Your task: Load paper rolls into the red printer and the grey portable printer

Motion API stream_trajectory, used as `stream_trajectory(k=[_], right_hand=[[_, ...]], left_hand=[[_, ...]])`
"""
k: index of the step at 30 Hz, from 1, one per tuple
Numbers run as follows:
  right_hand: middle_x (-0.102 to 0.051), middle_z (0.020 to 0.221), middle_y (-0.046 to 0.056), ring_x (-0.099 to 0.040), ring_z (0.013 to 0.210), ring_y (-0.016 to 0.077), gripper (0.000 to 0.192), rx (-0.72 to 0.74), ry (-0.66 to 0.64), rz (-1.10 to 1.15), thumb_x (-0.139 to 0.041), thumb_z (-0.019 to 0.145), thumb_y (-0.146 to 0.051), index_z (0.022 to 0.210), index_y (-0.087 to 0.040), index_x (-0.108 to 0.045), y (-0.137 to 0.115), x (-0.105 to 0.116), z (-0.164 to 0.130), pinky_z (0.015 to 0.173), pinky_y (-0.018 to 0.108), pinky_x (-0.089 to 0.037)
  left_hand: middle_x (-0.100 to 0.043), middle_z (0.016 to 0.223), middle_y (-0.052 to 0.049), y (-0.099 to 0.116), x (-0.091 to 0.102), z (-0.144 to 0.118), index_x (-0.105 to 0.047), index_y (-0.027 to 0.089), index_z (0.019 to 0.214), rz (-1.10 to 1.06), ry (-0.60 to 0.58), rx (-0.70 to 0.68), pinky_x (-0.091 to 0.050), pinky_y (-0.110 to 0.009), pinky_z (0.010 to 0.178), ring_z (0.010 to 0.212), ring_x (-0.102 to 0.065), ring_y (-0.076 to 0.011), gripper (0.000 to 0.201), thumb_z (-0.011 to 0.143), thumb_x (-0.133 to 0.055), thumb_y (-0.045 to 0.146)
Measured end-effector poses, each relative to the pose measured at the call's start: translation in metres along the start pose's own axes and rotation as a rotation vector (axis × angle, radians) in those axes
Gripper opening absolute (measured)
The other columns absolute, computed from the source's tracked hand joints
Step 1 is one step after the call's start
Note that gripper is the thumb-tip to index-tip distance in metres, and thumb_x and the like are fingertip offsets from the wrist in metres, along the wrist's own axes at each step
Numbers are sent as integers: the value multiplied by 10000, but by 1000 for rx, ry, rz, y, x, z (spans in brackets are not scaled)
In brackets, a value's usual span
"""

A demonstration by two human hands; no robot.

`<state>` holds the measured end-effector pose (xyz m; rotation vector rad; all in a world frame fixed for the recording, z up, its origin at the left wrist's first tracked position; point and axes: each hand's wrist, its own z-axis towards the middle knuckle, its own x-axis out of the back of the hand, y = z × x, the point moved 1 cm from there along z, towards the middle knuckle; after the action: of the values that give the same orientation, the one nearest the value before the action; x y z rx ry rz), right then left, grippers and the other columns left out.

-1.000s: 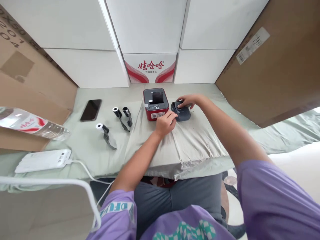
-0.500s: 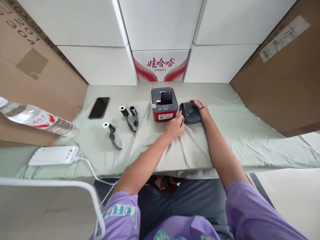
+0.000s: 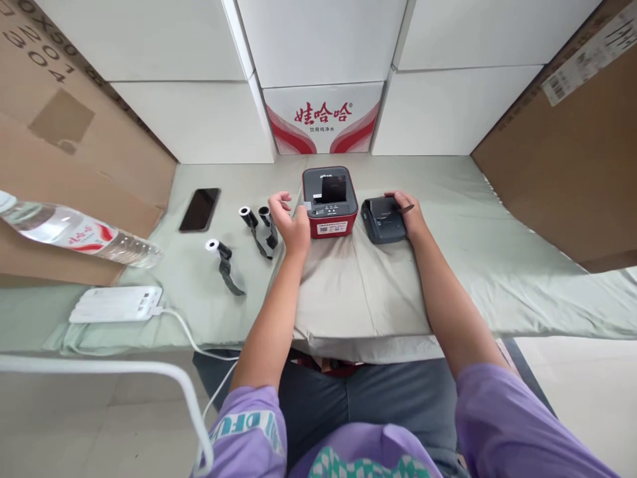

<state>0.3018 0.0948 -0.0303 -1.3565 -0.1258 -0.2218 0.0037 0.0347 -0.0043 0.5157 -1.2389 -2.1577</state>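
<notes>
A teal-checked purple shirt [image 3: 369, 439] is worn with dark grey trousers [image 3: 338, 392].

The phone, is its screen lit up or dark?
Dark: the phone shows a plain black screen with no picture. Whether it's asleep or switched off, I cannot tell.

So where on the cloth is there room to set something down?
Bare cloth lies between the forearms, in front of the red-sided device, and from the right hand across to the carton at far right. It's crowded left of that device, where the left hand is beside two small rolls.
</notes>
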Motion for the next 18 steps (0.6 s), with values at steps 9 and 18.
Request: stream_trajectory(k=[9,18], right_hand=[[-758,1068,65,-679,1055,254,569,-26,11,11,-601,815,-733,1010,-216,-741,2,-1,2,988,382,-514],[-758,1060,56,-682,1025,245,550,-15,1,23,-602,824,-719,1024,-226,-741,9,1,4,997,382,-501]], left_hand=[[-589,985,-2,-23,-11,14,-596,230,979,-368,-206,435,-373,-200,577,720,-524,-94,280,708,-664,242],[-541,836,55,-15,-11,23,-550,228,902,-463,-252,591,-335,-172,493,608,-490,-59,326,619,-701,173]])
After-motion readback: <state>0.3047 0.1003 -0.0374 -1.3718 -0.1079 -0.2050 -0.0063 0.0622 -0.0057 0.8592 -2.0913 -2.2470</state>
